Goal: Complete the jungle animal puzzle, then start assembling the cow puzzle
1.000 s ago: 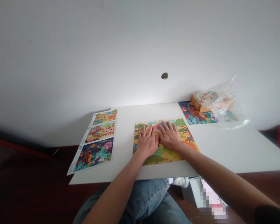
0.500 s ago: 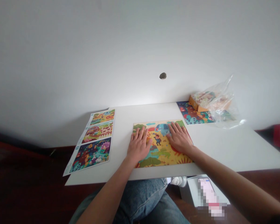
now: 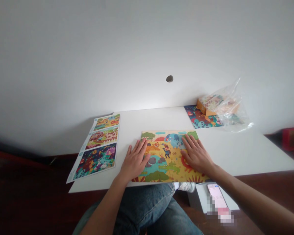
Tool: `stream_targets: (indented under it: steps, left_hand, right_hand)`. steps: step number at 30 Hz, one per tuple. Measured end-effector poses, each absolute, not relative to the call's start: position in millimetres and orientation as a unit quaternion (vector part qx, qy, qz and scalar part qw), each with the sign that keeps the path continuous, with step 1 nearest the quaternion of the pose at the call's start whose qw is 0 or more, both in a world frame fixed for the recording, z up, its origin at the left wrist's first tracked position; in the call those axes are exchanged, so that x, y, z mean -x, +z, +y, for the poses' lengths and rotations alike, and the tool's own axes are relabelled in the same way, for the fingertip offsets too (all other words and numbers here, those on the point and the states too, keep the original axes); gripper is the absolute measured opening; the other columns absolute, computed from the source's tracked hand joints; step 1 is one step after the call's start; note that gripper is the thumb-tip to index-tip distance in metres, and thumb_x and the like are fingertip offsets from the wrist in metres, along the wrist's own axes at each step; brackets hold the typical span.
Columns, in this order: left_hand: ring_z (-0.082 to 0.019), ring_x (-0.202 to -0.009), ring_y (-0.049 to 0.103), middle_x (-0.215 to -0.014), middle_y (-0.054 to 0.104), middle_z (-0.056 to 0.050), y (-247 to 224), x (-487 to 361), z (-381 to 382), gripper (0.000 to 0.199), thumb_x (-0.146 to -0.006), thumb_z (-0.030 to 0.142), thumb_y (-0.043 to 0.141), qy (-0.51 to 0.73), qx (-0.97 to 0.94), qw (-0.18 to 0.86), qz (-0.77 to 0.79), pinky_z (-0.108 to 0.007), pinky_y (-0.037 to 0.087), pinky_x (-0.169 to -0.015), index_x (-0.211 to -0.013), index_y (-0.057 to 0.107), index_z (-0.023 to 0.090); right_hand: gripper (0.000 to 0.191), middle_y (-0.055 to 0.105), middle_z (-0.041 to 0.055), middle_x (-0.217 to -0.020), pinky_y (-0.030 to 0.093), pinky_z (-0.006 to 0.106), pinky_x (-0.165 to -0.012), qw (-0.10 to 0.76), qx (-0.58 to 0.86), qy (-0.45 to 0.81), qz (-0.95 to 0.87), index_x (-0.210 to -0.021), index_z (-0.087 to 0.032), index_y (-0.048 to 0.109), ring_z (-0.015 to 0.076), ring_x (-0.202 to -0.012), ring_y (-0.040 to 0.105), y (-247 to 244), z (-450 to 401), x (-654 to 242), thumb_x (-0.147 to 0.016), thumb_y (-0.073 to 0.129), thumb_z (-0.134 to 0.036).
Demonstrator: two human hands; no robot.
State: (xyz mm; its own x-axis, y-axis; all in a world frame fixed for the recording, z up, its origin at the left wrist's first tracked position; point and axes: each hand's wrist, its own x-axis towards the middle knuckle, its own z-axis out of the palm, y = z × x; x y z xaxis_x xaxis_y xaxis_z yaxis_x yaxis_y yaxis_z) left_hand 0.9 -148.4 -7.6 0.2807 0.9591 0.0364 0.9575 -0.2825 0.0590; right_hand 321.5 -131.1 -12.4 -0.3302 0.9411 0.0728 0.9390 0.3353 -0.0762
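Note:
An assembled jigsaw puzzle (image 3: 170, 166) with a blue elephant, a crocodile and a figure in a hat lies flat at the table's front edge. My left hand (image 3: 135, 160) rests along its left side, fingers stretched out and partly over the picture. On the right side, my right hand (image 3: 197, 153) lies flat with spread fingers, covering part of the red lion and the elephant's rear. Neither hand is closed round anything. The puzzle's left and right borders are partly hidden under the hands.
A printed sheet (image 3: 101, 137) with three pictures lies at the table's left. At the back right, an orange box (image 3: 203, 107) and a clear plastic bag (image 3: 235, 114) sit on a dark picture (image 3: 198, 119). Below the white table (image 3: 154, 119), a phone (image 3: 218, 197) lies on a white box (image 3: 198, 199).
The puzzle has shifted toward me, now close to the front edge. My left hand has slid left and outward, uncovering more of the picture; my right hand has moved slightly right and nearer.

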Motion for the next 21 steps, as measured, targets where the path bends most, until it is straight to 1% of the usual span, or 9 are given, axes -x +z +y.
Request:
stream_targets:
  steps: [4, 7, 10, 14, 17, 21]
  left_hand:
    - [-0.027, -0.152, 0.017, -0.163, 0.019, 0.003, -2.9, -1.3, -151.2, 0.057, -0.102, 0.043, 0.024, 0.033, -0.814, 0.02, 0.58, -0.056, 0.022, -0.12, -0.157, 0.015, 0.032]
    - [-0.03, -0.152, 0.015, -0.163, 0.018, 0.006, 0.6, -0.8, -151.5, 0.056, -0.102, 0.047, 0.026, 0.029, -0.829, 0.03, 0.558, -0.059, 0.022, -0.119, -0.156, 0.012, 0.039]
    - [-0.031, -0.152, 0.013, -0.163, 0.015, 0.008, 1.0, 1.4, -150.9, 0.055, -0.101, 0.051, 0.027, 0.021, -0.839, 0.039, 0.542, -0.061, 0.02, -0.118, -0.154, 0.013, 0.044]
    - [-0.033, -0.152, 0.011, -0.164, 0.015, 0.007, -2.4, 4.5, -149.2, 0.054, -0.101, 0.053, 0.028, 0.017, -0.841, 0.041, 0.539, -0.063, 0.019, -0.118, -0.153, 0.018, 0.045]
    - [-0.033, -0.152, 0.011, -0.164, 0.013, 0.007, -4.6, 6.0, -148.2, 0.054, -0.101, 0.052, 0.028, 0.018, -0.843, 0.042, 0.536, -0.065, 0.02, -0.117, -0.153, 0.019, 0.044]
    - [-0.033, -0.152, 0.013, -0.164, 0.015, 0.008, -5.8, 7.5, -148.0, 0.053, -0.101, 0.051, 0.031, 0.027, -0.844, 0.039, 0.534, -0.065, 0.022, -0.116, -0.153, 0.02, 0.046]
  right_hand:
    - [0.066, 0.022, 0.0098, -0.163, 0.021, 0.051, -0.118, 0.05, 0.576, 0.004, -0.816, -0.156, -0.017, 0.029, 0.0301, -0.15, 0.019, -13.0, -137.6, -333.7, -0.101, 0.023, -0.052]
    - [0.065, 0.02, 0.0085, -0.163, 0.021, 0.051, -0.119, 0.047, 0.575, 0.0, -0.817, -0.156, -0.018, 0.027, 0.0293, -0.15, 0.019, -13.8, -142.7, -348.1, -0.101, 0.024, -0.053]
    - [0.065, 0.019, 0.0071, -0.163, 0.022, 0.05, -0.119, 0.045, 0.575, -0.003, -0.817, -0.157, -0.02, 0.027, 0.0279, -0.15, 0.019, -15.2, -148.3, -365.0, -0.101, 0.025, -0.053]
    - [0.064, 0.018, 0.0063, -0.164, 0.023, 0.051, -0.119, 0.046, 0.58, -0.009, -0.813, -0.157, -0.021, 0.024, 0.0274, -0.15, 0.018, -17.6, -151.6, -391.2, -0.101, 0.025, -0.052]
    - [0.064, 0.02, 0.0067, -0.163, 0.024, 0.053, -0.119, 0.054, 0.575, -0.01, -0.816, -0.158, -0.022, 0.021, 0.0288, -0.15, 0.02, -19.0, -150.7, -413.0, -0.102, 0.027, -0.052]
    - [0.063, 0.02, 0.0054, -0.163, 0.026, 0.053, -0.119, 0.062, 0.563, -0.01, -0.824, -0.159, -0.026, 0.016, 0.0293, -0.149, 0.02, -18.3, -149.8, -442.5, -0.102, 0.029, -0.05]
